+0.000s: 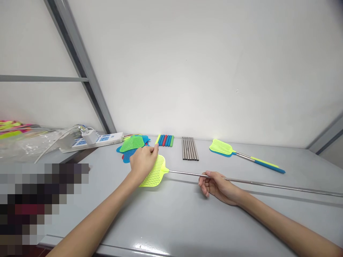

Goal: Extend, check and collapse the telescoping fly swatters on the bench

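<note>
A yellow-green fly swatter with a perforated paddle lies crosswise in front of me. My left hand is closed over the far left part of its paddle and hides that part. From the paddle's neck a thin telescopic metal rod runs right, drawn out long past the picture's edge. My right hand holds this rod, thumb on top and fingers curled beneath. Just beyond my left hand are loose green swatter paddles and blue ones, piled up. Behind them stands a row of coloured handle grips.
Several short metal tubes lie side by side at the back. To their right rest swatters with a yellow-green paddle and blue and yellow grips. A power strip with a plugged-in adapter and plastic bags sit left, near a metal frame post.
</note>
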### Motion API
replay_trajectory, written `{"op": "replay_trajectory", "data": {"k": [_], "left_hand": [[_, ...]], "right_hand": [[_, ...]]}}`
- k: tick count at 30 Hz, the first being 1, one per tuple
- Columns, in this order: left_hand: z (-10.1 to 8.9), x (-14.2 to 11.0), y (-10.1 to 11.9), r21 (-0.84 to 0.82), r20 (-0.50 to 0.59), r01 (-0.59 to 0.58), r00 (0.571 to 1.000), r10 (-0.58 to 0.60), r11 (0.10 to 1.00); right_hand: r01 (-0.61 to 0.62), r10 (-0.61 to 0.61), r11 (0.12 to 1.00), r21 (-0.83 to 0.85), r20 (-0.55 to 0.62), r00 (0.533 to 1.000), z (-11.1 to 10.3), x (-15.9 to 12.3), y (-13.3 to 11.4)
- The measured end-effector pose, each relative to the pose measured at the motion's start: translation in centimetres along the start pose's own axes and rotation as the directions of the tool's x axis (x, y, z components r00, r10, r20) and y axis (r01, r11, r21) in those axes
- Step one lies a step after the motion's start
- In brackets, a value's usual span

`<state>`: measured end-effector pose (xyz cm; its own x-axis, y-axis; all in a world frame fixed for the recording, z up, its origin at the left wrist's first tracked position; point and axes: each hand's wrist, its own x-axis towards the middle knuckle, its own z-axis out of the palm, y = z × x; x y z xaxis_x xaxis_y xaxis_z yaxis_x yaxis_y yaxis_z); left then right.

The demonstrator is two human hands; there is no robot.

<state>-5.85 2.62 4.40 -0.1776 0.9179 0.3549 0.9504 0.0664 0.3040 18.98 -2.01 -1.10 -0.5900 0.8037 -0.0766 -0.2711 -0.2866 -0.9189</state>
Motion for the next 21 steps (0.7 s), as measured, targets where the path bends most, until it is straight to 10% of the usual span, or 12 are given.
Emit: {"op": "replay_trajectory", "data": {"k": [21], "left_hand": [[0.0,-1.6,1.1,-0.013,0.011,-0.042,0.999,0.042,0.999]], "right_hand": [[-0.002,0.003,0.997,-0.071,0.014,1.0,0.0,-0.1,0.3]]}}
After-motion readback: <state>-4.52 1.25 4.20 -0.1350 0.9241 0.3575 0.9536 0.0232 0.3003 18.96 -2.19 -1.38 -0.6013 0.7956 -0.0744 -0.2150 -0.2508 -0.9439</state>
